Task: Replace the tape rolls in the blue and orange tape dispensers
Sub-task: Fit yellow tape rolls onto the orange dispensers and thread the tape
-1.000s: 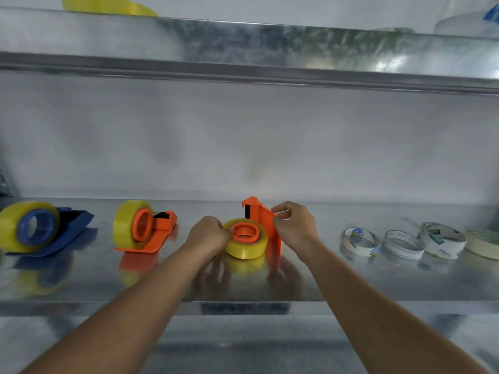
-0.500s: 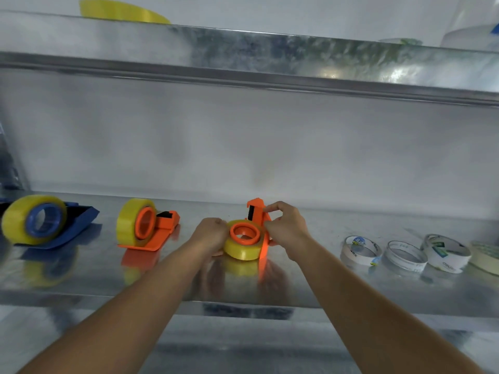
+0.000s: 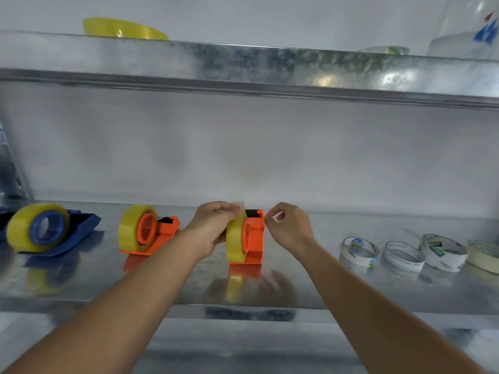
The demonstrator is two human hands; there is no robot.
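An orange tape dispenser stands upright at the middle of the metal shelf, with a yellow tape roll on its hub. My left hand grips the top of this roll, and a short clear tape end sticks up above its thumb. My right hand is just right of the dispenser's top edge, fingertips pinched together with nothing visible in them. To the left stand a second orange dispenser and a blue dispenser, each with a yellow roll.
Three empty white tape cores and a cream tape roll lie at the right. The upper shelf overhangs, with a yellow roll and a clear plastic container on it.
The orange dispenser lay on its side with the roll flat; now it stands upright. My left hand moved onto the roll's top, and my right hand came off the dispenser.
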